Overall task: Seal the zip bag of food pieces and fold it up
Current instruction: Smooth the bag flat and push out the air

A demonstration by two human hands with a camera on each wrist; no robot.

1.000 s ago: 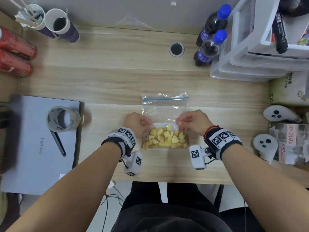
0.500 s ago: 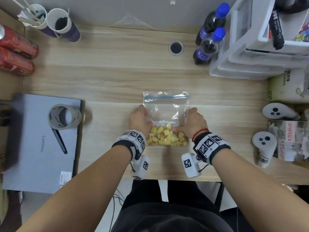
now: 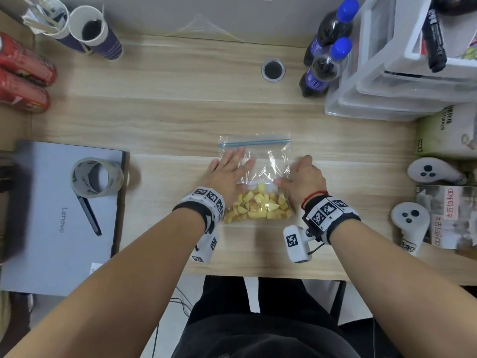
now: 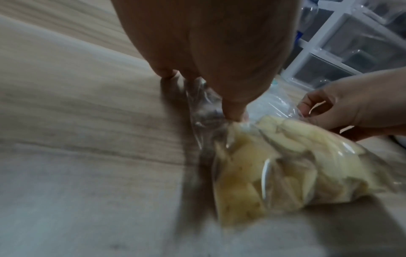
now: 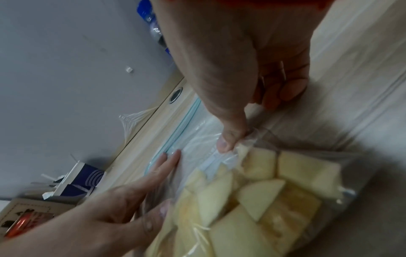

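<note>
Blue zip strip (image 5: 180, 128), wrist-view only

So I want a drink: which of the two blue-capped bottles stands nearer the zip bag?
The front bottle, standing closer to the zip bag than its twin.

An office or study desk: a wooden table (image 3: 180, 120) with a cable hole (image 3: 273, 70) stands against a grey wall and carries a closed laptop (image 3: 59, 215), a tape roll (image 3: 96, 177), paper cups (image 3: 95, 32), soda bottles (image 3: 327, 60), plastic drawers (image 3: 402, 81) and two white game controllers (image 3: 410, 223).
</note>
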